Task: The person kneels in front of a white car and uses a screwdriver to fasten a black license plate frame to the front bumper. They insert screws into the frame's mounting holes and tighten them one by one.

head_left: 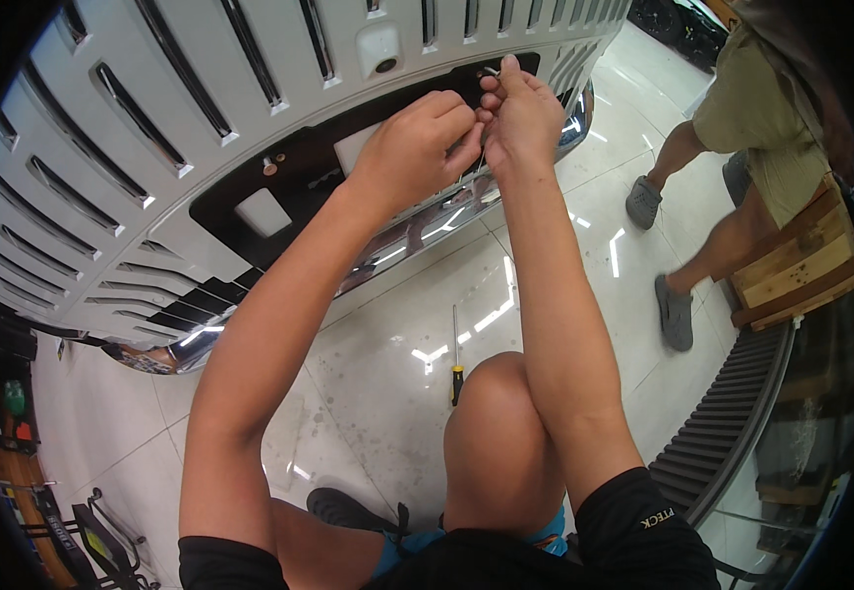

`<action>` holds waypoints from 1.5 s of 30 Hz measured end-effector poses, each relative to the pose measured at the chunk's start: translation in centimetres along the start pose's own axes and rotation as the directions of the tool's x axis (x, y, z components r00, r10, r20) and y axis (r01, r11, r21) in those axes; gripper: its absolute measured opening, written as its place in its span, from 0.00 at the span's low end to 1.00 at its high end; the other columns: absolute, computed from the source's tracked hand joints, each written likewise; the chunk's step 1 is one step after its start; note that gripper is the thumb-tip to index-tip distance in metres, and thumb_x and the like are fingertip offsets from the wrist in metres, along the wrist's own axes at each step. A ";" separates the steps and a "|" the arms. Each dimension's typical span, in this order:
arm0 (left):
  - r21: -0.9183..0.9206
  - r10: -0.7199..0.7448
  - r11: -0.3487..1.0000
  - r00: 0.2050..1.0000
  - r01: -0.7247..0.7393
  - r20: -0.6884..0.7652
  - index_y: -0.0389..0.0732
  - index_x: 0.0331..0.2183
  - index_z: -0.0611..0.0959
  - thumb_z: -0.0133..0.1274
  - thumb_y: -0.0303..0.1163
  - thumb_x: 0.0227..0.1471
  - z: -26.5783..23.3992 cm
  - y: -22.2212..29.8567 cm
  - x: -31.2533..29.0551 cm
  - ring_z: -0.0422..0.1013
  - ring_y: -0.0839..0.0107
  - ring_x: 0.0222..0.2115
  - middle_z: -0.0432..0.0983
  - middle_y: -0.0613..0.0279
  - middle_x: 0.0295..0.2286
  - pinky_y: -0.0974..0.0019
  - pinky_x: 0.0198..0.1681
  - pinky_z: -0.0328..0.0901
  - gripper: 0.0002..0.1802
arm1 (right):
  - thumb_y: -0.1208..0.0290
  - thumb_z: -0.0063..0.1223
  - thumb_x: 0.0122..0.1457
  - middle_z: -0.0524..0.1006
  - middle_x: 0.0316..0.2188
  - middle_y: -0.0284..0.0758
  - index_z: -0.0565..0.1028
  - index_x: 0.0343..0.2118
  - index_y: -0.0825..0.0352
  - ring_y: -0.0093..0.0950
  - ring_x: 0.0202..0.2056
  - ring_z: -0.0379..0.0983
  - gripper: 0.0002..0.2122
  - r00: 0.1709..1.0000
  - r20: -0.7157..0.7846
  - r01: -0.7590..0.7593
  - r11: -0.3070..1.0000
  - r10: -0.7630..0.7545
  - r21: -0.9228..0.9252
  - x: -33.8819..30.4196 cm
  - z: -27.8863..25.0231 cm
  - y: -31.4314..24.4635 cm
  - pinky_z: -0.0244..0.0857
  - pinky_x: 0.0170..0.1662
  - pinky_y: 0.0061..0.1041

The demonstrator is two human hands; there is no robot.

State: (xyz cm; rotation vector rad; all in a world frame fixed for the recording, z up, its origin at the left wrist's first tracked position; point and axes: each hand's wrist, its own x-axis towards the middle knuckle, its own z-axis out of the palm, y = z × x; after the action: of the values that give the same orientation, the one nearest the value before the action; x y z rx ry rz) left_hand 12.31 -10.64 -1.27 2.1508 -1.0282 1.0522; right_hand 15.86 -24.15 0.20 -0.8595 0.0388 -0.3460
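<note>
Both my hands are at the right part of a black plate bracket [235, 211] on the white slatted front [166, 108] of a vehicle. My right hand [527, 116] is closed, palm toward me, its thumb and fingertips at a small shiny metal piece [491, 71] by the bracket's right end. Just left of it, my left hand [412, 147] has its fingers curled together in front of the bracket; whatever they hold is hidden. A bolt [269, 167] sticks out of the bracket's left part.
Below the bracket runs a chrome strip [417, 233]. A yellow-and-black screwdriver [457, 382] lies on the tiled floor [358, 364] before my knee. At the right stands another person [756, 128] in grey clogs, near a wooden crate [805, 261] and a dark ribbed part [717, 423].
</note>
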 end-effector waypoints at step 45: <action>-0.125 0.080 0.990 0.988 -0.063 0.133 0.32 0.27 0.77 0.57 0.22 0.47 0.0 -1.4 0.0 0.73 0.57 0.40 0.71 0.54 0.35 0.58 0.44 0.74 0.05 | 0.67 0.48 0.74 0.77 0.26 0.32 0.75 0.36 0.70 0.20 0.26 0.75 0.12 0.964 0.219 0.248 0.804 -0.150 -0.540 -0.1 -1.2 -0.2 0.70 0.28 0.21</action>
State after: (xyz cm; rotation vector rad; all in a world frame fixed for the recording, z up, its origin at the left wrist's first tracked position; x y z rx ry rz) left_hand 13.49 -9.80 -1.40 2.1254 -1.2096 0.8594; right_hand 15.48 -25.09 -0.49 -1.4907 -0.1132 -0.4712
